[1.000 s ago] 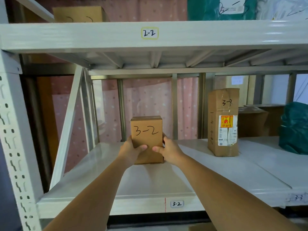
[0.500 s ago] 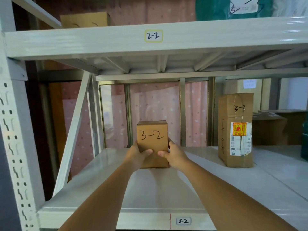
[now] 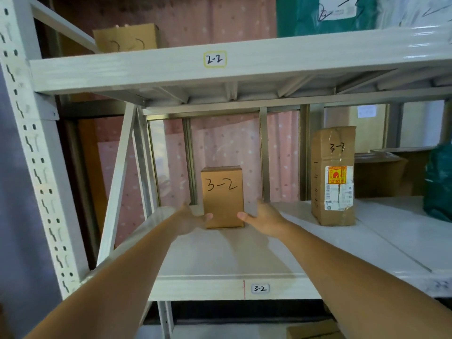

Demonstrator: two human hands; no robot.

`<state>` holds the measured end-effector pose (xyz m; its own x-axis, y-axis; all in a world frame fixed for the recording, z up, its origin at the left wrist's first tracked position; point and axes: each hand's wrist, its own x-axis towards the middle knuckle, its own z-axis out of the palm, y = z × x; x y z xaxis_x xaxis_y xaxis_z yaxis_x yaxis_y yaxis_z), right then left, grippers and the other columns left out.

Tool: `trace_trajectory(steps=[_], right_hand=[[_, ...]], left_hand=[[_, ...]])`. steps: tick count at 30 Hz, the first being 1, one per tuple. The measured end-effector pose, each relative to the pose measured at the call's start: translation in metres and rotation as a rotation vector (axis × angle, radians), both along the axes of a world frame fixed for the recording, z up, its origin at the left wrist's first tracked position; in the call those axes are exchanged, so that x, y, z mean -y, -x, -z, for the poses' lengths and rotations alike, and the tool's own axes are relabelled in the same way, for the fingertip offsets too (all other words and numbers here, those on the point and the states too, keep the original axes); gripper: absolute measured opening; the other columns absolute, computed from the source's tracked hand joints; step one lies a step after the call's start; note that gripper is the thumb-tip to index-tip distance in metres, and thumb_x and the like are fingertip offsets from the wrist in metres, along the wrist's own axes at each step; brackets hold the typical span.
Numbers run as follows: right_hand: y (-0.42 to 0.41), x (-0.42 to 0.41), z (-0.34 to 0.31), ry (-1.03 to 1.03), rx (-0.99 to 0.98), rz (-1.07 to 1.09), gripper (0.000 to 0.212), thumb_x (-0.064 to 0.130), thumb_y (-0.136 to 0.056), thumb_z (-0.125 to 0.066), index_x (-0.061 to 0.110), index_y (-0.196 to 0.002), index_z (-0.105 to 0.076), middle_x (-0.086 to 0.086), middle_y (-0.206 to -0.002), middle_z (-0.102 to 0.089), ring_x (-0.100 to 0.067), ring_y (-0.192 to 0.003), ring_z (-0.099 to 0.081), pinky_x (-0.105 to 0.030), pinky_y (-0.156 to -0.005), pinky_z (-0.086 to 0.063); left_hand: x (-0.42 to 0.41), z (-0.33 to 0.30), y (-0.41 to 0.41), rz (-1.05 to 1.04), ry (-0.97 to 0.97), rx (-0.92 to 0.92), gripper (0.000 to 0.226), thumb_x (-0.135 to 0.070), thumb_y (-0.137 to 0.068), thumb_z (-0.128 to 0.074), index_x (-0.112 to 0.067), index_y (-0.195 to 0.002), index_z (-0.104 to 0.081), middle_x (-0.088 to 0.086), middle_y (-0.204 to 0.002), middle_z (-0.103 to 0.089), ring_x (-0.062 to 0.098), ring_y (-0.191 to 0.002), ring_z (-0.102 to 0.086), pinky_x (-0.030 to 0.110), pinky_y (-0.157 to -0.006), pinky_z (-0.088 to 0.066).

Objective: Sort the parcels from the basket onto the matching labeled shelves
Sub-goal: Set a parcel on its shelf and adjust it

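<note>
The 3-2 box (image 3: 223, 197) is stood upright on the shelf (image 3: 220, 255), straight back from the 3-2 tag (image 3: 260, 288) on the front edge, so it looks like it's been matched to the right bay. The handwritten number is turned to the front, probably so it can be read against the tag at a glance. The left hand (image 3: 189, 220) is at the box's lower left edge, thumb tip touching or nearly touching the front face, and the right hand (image 3: 265, 221) is just beside the lower right corner with a sliver of gap at the thumb. Both grips are loose and fairly wide, nothing actually clamped, which reads like a let-go after setting it down, though that's only a guess. Well right of the tag a taller 3-3 box (image 3: 333, 176) is stood, in what seems to be the next bay. Above the tag, a 2-2 tag (image 3: 214, 59) is stuck on the upper shelf edge. The basket isn't in view.
</note>
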<state>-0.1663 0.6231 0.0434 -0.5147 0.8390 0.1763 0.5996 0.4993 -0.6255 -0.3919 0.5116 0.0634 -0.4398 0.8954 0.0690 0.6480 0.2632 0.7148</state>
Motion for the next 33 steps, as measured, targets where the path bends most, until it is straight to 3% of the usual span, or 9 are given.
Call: trace_trajectory(steps=[2, 5, 8, 15, 24, 29, 33], right_hand=[[-0.017, 0.014, 0.004, -0.035, 0.14, -0.019, 0.105, 0.082, -0.084, -0.047, 0.016, -0.161, -0.02, -0.008, -0.167, -0.023, -0.028, -0.152, -0.025, -0.049, -0.121, -0.029], [-0.047, 0.045, 0.003, -0.074, 0.395, -0.047, 0.098, 0.084, -0.088, -0.035, 0.024, -0.163, -0.015, -0.005, -0.17, -0.009, -0.027, -0.157, -0.007, -0.05, -0.125, -0.015], [-0.076, 0.079, 0.001, -0.088, 0.506, -0.041, 0.099, 0.087, -0.085, -0.032, 0.03, -0.163, -0.008, -0.002, -0.171, -0.001, -0.027, -0.157, 0.005, -0.051, -0.125, -0.007], [-0.15, 0.144, -0.002, -0.162, 0.537, 0.013, 0.092, 0.084, -0.088, -0.033, 0.034, -0.161, -0.009, 0.0, -0.17, -0.009, -0.025, -0.157, -0.008, -0.05, -0.124, -0.015], [-0.253, 0.185, 0.007, -0.186, 0.509, 0.054, 0.08, 0.073, -0.096, -0.036, 0.033, -0.162, -0.014, 0.002, -0.169, -0.017, -0.022, -0.154, -0.018, -0.047, -0.123, -0.02], [-0.295, 0.195, 0.029, -0.263, 0.606, 0.032, 0.087, 0.079, -0.093, -0.029, 0.028, -0.162, -0.015, -0.003, -0.169, -0.018, -0.025, -0.154, -0.018, -0.048, -0.125, -0.014], [-0.323, 0.198, 0.044, -0.276, 0.624, -0.031, 0.087, 0.078, -0.093, -0.03, 0.024, -0.161, -0.019, -0.005, -0.167, -0.024, -0.027, -0.152, -0.024, -0.046, -0.123, -0.021]], left_hand=[[0.02, 0.008, -0.005, -0.005, 0.052, -0.123, 0.091, -0.058, -0.086, -0.073, -0.017, -0.156, -0.034, 0.005, -0.157, -0.04, 0.027, -0.141, -0.043, 0.031, -0.113, -0.037], [0.048, 0.013, -0.024, 0.062, 0.156, -0.285, 0.096, -0.077, -0.081, -0.061, -0.022, -0.156, -0.037, 0.003, -0.161, -0.038, 0.023, -0.144, -0.04, 0.034, -0.116, -0.035], [0.074, 0.017, -0.054, 0.115, 0.22, -0.479, 0.093, -0.084, -0.085, -0.044, -0.028, -0.158, -0.032, 0.0, -0.165, -0.032, 0.024, -0.15, -0.032, 0.04, -0.121, -0.027], [0.114, 0.024, -0.121, 0.22, 0.149, -0.634, 0.09, -0.085, -0.089, -0.028, -0.029, -0.159, -0.03, -0.003, -0.167, -0.028, 0.023, -0.15, -0.032, 0.042, -0.122, -0.026], [0.158, 0.044, -0.193, 0.258, 0.15, -0.636, 0.088, -0.081, -0.092, -0.033, -0.025, -0.16, -0.028, -0.001, -0.168, -0.025, 0.023, -0.152, -0.028, 0.041, -0.124, -0.022], [0.183, 0.06, -0.228, 0.212, 0.214, -0.625, 0.1, -0.095, -0.078, -0.023, -0.033, -0.154, -0.04, 0.001, -0.16, -0.04, 0.026, -0.144, -0.04, 0.043, -0.118, -0.032], [0.21, 0.079, -0.262, 0.194, 0.197, -0.59, 0.08, -0.083, -0.085, -0.037, -0.042, -0.154, -0.033, 0.004, -0.155, -0.047, 0.03, -0.137, -0.047, 0.046, -0.113, -0.039]])
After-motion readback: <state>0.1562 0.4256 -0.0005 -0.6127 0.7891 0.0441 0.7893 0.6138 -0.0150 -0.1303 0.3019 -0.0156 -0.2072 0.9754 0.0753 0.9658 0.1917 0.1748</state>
